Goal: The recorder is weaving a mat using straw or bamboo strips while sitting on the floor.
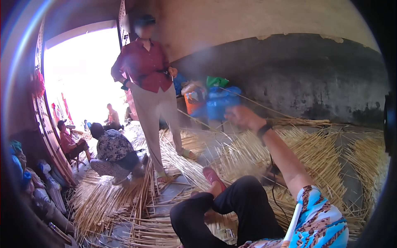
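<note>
My right hand (247,118) is raised at the end of my outstretched arm, in front of the blue bags by the wall. Its fingers look curled, though blur hides whether anything lies between them. A dark band (264,130) circles that wrist. Below the arm, pale straw-like stalks (308,159) are spread in layers on the floor. My left hand does not show. My bent legs in black trousers (244,202) take up the lower middle, with a reddish shoe (214,177) just beyond them.
A person in a red shirt (144,66) stands ahead on the left. Another person (113,149) crouches among stalks near the bright doorway (78,70). A blue bag (219,103) and an orange container (192,103) stand by the wall. A thin black cable (275,194) hangs beside my leg.
</note>
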A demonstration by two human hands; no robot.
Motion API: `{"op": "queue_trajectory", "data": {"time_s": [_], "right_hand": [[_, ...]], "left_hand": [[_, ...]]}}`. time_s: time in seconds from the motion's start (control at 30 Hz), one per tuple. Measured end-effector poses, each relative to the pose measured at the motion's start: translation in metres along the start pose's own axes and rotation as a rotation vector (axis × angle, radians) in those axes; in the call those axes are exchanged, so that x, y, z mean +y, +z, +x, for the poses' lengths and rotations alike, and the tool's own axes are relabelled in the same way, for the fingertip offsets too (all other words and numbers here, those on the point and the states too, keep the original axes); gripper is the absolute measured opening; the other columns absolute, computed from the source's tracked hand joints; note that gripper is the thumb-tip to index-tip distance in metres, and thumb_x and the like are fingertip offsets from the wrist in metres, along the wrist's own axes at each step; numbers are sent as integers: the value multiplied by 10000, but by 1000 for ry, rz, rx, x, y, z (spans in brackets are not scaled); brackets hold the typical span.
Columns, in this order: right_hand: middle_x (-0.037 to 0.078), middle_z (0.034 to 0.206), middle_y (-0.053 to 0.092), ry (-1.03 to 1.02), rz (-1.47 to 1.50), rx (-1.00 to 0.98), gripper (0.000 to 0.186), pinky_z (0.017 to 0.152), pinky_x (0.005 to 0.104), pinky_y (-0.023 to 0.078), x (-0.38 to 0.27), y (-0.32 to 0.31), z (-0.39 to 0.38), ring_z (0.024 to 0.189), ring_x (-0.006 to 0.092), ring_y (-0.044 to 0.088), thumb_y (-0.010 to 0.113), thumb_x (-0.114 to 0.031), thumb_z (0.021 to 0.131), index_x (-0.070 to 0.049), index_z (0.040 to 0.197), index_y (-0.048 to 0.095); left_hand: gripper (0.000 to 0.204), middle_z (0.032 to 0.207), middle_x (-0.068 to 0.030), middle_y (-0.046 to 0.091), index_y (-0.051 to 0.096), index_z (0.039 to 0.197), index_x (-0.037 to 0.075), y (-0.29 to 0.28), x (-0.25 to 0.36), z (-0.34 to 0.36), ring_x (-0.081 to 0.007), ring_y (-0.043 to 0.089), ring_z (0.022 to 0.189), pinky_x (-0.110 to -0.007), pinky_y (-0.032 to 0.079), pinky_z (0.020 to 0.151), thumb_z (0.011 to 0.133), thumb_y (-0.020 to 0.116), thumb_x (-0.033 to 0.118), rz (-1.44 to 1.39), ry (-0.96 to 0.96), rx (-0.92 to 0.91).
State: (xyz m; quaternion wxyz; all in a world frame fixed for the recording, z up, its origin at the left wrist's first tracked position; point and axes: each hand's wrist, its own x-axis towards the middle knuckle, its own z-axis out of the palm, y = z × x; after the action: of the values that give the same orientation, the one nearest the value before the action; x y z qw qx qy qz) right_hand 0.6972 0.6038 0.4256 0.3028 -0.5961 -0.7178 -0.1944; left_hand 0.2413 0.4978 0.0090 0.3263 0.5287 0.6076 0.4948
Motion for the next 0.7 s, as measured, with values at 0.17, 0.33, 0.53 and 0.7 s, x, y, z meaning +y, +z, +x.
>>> {"op": "queue_trajectory", "data": {"time_s": [0.17, 0.33, 0.53, 0.7], "right_hand": [[187, 887, 644, 69, -10, -221, 332, 755, 440, 483, 48, 115, -19, 845, 369, 613, 555, -372, 855, -82, 995, 636], [178, 1013, 646, 361, 33, -371, 440, 808, 409, 490, 143, 168, -63, 887, 335, 623, 591, -427, 812, -103, 1108, 623], [213, 1062, 623, 405, 209, -547, 451, 875, 424, 447, 148, 254, -75, 1005, 352, 581, 553, -387, 857, -65, 1171, 588], [211, 1191, 560, 443, 145, -616, 506, 962, 415, 401, 178, 342, -123, 1096, 340, 531, 554, -394, 866, -82, 1262, 515]], "left_hand": [[430, 1024, -208, 594, 596, 1044, -64, -20, -13, -12, -265, 560, 958, -392, 451, 800, 945, 452, 329, 20, -69, 140], [460, 1138, -220, 504, 512, 1149, -60, -7, 6, -2, -314, 490, 1049, -401, 402, 880, 948, 444, 349, -20, 26, 227], [627, 1286, -222, 404, 334, 1325, -39, -17, 68, 4, -316, 430, 1143, -373, 333, 983, 953, 399, 462, 10, -280, 153], [726, 1384, -278, 305, 244, 1384, -79, -18, 15, -3, -330, 395, 1226, -349, 319, 1043, 953, 367, 493, 376, -280, 252]]}}
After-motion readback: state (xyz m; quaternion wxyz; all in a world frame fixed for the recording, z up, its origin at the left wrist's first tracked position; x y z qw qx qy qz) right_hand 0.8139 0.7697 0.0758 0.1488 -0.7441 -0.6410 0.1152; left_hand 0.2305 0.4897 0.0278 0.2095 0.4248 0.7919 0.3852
